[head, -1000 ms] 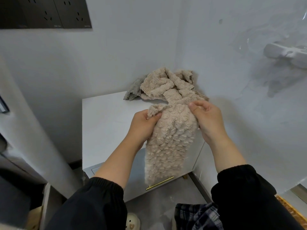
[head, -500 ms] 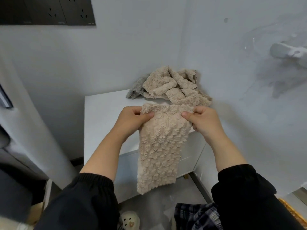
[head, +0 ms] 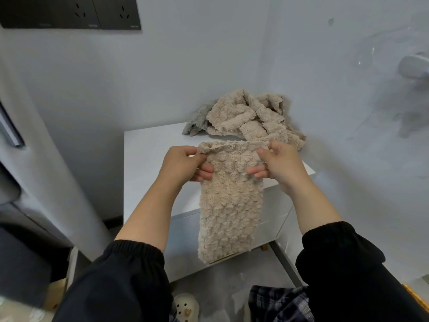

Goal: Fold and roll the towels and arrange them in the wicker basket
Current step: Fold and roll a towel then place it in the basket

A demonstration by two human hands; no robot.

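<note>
A beige fluffy towel (head: 229, 205) hangs lengthwise in front of the white cabinet (head: 153, 173), folded into a narrow strip. My left hand (head: 185, 166) pinches its top left corner and my right hand (head: 278, 163) pinches the top right corner, so the top edge is stretched flat between them. Behind my hands, a heap of beige towels (head: 250, 117) lies crumpled at the back right of the cabinet top, with a grey towel (head: 197, 122) at its left side. Only a thin wicker-like edge (head: 415, 298) shows at the lower right.
The cabinet stands in a corner between two pale walls. Dark wall sockets (head: 69, 12) sit high on the left. A white fitting (head: 413, 66) sticks out from the right wall. A white slipper (head: 185, 307) and plaid fabric (head: 278, 305) are on the floor below.
My hands have moved apart and spread the towel's top edge, which was bunched together one second ago. The towel now hangs flatter and longer.
</note>
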